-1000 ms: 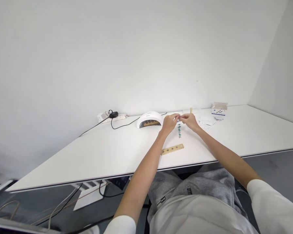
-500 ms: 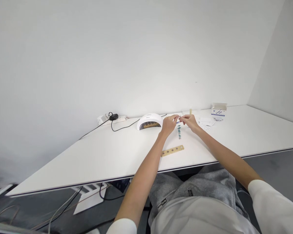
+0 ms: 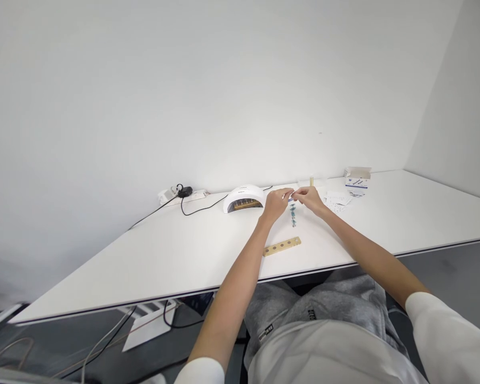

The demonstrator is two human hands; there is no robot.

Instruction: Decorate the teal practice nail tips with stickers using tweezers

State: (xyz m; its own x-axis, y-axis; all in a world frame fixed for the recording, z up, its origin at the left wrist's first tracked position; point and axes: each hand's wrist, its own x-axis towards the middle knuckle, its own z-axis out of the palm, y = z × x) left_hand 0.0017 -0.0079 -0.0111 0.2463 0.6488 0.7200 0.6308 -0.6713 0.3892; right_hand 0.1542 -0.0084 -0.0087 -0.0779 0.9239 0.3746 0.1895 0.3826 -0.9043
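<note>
My left hand and my right hand meet over the far part of the white table, fingertips pinched close together. Between them is something too small to make out. Just below the fingertips lies a column of small teal pieces, perhaps press-on nails. A slim blue item shows near the fingers, partly hidden. Nearer to me, beside my left forearm, rests a flat yellowish strip with dark round spots.
A white arched nail lamp stands left of my hands, with a gold-coloured bar inside. Its cable runs toward a power strip by the wall. On the right are an opened small box, scattered papers and an upright yellowish tube.
My hands keep nearly the same place, with the fingertips shifting slightly against each other. The whole view has moved a little; the things on the table stay put.
</note>
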